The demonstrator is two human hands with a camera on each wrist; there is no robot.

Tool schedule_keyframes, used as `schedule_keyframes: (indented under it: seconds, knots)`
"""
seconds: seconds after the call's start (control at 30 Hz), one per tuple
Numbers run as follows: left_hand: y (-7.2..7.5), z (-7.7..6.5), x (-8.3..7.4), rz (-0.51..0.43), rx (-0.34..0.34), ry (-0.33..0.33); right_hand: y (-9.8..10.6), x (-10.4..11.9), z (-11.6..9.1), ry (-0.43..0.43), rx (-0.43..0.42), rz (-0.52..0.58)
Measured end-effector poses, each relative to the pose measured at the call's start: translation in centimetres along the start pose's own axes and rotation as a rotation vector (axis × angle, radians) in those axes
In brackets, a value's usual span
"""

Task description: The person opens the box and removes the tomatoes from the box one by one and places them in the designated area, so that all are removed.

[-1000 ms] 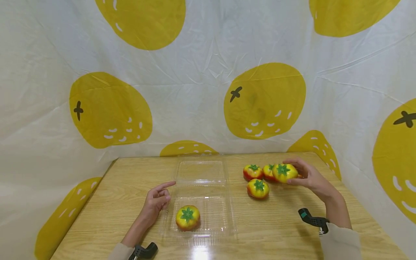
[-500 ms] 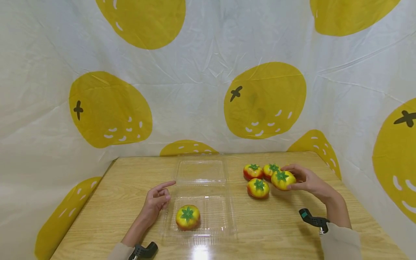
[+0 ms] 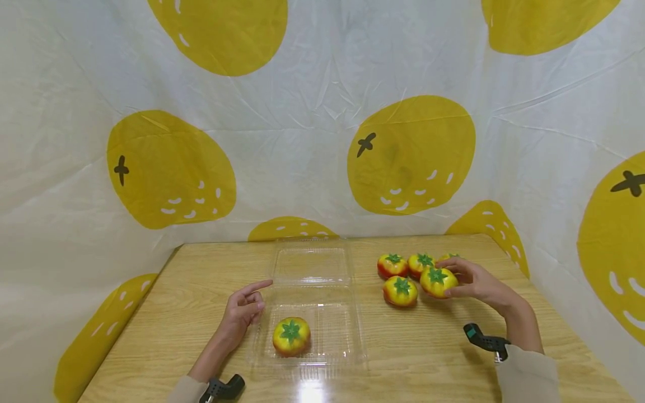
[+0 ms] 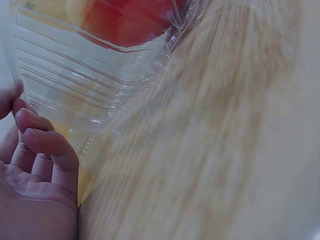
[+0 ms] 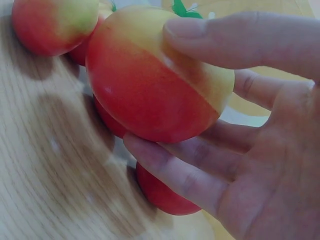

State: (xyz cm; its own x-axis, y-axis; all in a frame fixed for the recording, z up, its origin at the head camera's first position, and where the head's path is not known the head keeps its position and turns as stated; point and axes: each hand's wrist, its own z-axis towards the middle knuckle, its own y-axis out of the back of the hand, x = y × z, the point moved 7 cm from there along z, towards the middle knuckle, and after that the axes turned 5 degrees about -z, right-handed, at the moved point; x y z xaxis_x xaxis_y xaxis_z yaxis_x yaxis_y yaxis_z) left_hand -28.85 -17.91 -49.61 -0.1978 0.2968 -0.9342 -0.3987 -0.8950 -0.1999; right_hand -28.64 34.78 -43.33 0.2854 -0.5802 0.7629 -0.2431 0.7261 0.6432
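Note:
My right hand (image 3: 478, 284) grips a yellow-and-red toy persimmon (image 3: 437, 282) with a green star-shaped leaf top, thumb on the near side and fingers on the far side. In the right wrist view, this persimmon (image 5: 155, 80) is in front of other red ones. An opened clear plastic clamshell box (image 3: 330, 350) lies left of centre with its lid (image 3: 312, 266) folded back. One toy persimmon (image 3: 291, 336) sits in the left part of its base. Beside the box's left edge is my left hand (image 3: 241, 313), index finger straight, other fingers loosely bent; its fingertips meet the box's edge (image 4: 75, 95).
Several more toy persimmons stand close to the held one: one in front-left (image 3: 400, 292), one at the far left (image 3: 392, 265), one behind (image 3: 421, 263) and one partly hidden by my right hand. The wooden table (image 3: 413, 352) ends at a fruit-print curtain (image 3: 302, 168).
My right hand has brought its persimmon slightly nearer to me and lower, and another persimmon shows behind it. The left hand and the box have stayed in place.

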Motion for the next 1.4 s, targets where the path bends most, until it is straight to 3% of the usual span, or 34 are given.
schedule_keyframes:
  seconds: [0.47,1.4]
  knots:
    - [-0.1,0.0,0.0,0.005,-0.009,0.012,-0.3,-0.3,0.2,-0.046,0.010,-0.048]
    - [0.0,0.0,0.0,-0.012,0.001,-0.012,-1.1,-1.4,0.4,-0.087,0.068,0.025]
